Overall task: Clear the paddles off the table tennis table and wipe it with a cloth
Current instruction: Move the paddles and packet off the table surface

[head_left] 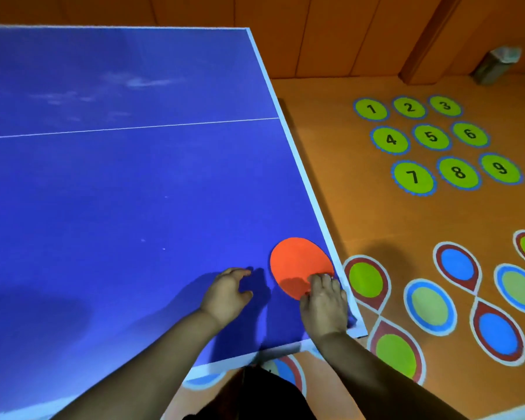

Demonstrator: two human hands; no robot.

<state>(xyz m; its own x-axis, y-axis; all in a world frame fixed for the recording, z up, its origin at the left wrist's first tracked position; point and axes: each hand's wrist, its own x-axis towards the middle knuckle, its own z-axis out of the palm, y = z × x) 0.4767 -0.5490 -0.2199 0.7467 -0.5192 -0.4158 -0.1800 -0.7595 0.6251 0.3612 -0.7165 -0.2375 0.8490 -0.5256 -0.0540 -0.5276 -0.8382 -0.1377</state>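
A red paddle lies flat on the blue table tennis table, close to its right edge near the front corner. My right hand covers the paddle's near end, where the handle is hidden under it; its fingertips lie on the red face, and I cannot tell whether it grips the handle. My left hand hovers or rests on the table just left of the paddle, fingers loosely curved, holding nothing. No cloth is in view.
Whitish smears mark the far half of the table beyond its white centre line. To the right, the orange floor has numbered green circles and coloured rings. A grey bin stands by the wooden wall.
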